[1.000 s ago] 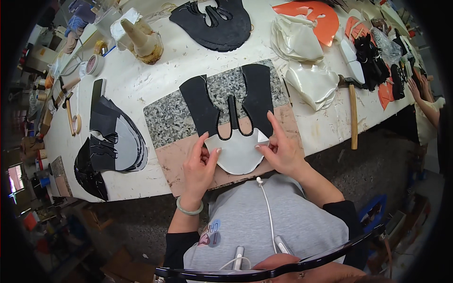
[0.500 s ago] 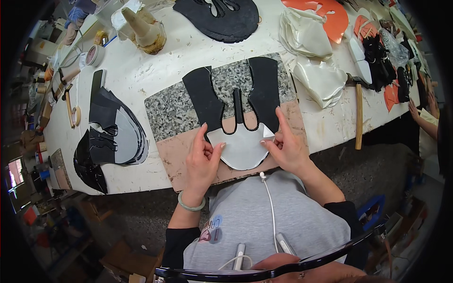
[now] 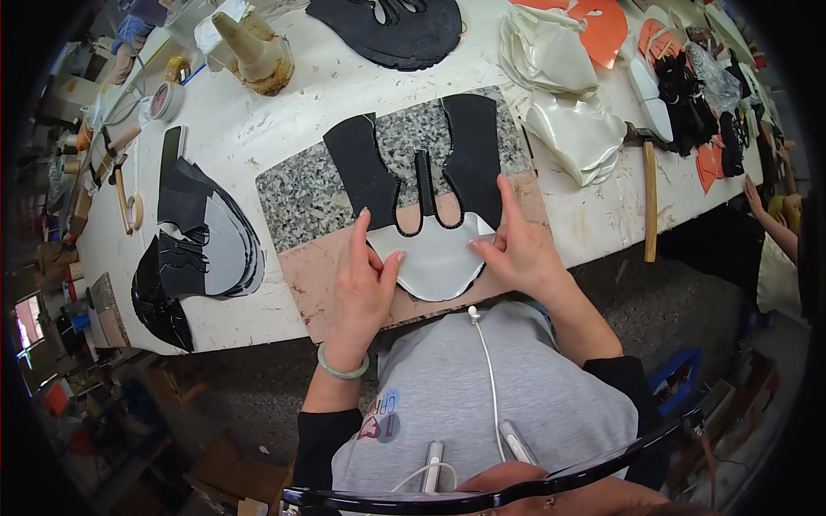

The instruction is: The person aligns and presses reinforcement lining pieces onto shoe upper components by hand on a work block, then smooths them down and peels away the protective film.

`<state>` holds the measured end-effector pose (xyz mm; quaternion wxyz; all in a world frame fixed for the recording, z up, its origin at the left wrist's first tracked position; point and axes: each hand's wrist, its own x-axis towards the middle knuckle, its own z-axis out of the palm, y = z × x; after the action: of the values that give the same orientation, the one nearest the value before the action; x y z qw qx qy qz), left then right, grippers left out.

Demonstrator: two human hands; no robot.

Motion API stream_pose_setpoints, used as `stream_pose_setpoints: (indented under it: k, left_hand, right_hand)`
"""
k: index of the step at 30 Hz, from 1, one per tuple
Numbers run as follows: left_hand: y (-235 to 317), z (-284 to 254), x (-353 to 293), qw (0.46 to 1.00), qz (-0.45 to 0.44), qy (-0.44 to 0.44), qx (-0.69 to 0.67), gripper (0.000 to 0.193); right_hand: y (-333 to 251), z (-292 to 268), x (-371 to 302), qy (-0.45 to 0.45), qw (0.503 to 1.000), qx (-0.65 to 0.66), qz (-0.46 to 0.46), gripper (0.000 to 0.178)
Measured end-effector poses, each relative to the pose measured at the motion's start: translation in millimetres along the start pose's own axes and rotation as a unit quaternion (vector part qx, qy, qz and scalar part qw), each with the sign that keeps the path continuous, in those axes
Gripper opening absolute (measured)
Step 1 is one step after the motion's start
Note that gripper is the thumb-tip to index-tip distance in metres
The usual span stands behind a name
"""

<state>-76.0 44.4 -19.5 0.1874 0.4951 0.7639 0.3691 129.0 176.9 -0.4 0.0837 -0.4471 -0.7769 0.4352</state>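
Scuffed white worktable (image 3: 258, 129) fills the upper frame; at centre, on a speckled grey and pinkish stone-like slab (image 3: 301, 206), lies a forked black panel (image 3: 472, 129) with a silvery-white, round-bottomed sheet (image 3: 439, 262) across its lower end, long axis running roughly up the frame. Left hand (image 3: 355, 288) and right hand (image 3: 528, 254) flank the sheet about equally near, thumb tips on it, index fingers spread well away; whether the curled fingers pinch its edges, I cannot tell. Small colourful print (image 3: 383, 417) marks the grey shirt (image 3: 551, 396), lower centre
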Motion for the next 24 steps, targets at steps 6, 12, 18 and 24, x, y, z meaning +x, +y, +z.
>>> stream_pose_setpoints:
  k: [6, 12, 18, 24]
  left_hand:
    - [25.4, -11.3, 10.0, 0.984, 0.089, 0.016, 0.150, 0.069]
    - [30.3, 30.1, -1.8, 0.965, 0.244, -0.081, 0.048, 0.034]
    - [29.8, 42.1, -4.3, 0.950, 0.276, -0.125, 0.080, 0.040]
    - [31.5, 39.2, -5.3, 0.936, 0.295, -0.134, 0.137, 0.042]
  right_hand:
    - [19.0, -14.0, 4.3, 0.083, 0.996, 0.014, 0.033, 0.081]
    - [22.6, -13.2, 7.5, 0.192, 0.940, -0.074, -0.272, 0.056]
    - [21.7, 3.6, 7.9, 0.111, 0.977, -0.047, -0.178, 0.019]
    - [16.9, 6.8, -1.6, 0.141, 0.956, -0.022, -0.258, 0.008]
